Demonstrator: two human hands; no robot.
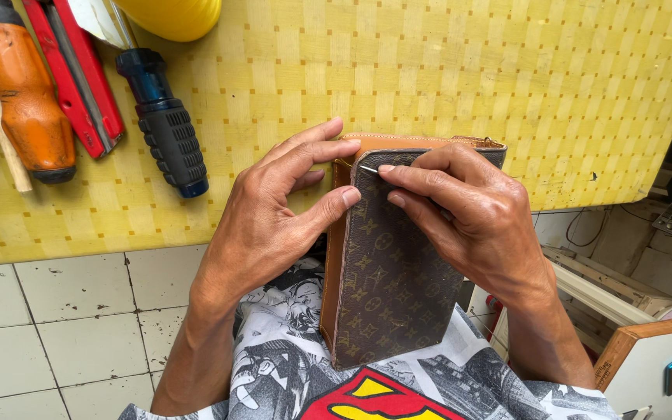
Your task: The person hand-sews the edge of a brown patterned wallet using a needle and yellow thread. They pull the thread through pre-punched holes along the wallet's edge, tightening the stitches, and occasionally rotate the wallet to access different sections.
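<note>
Head view. I see my left hand curled around the left edge of a brown patterned wallet with tan leather trim, thumb pressing the front face, index finger laid across the top corner; the fingers are closed on the wallet. My right hand comes in from the right, wrist bent, thumb and index pinched together on a thin metal needle whose tip sits at the wallet's upper left edge. The wallet stands upright, its lower end resting on my lap, against a printed shirt. Behind it is a yellow woven mat. On the mat, upper left, well apart from the hands: a black-handled screwdriver, an orange-handled tool, a red tool.
</note>
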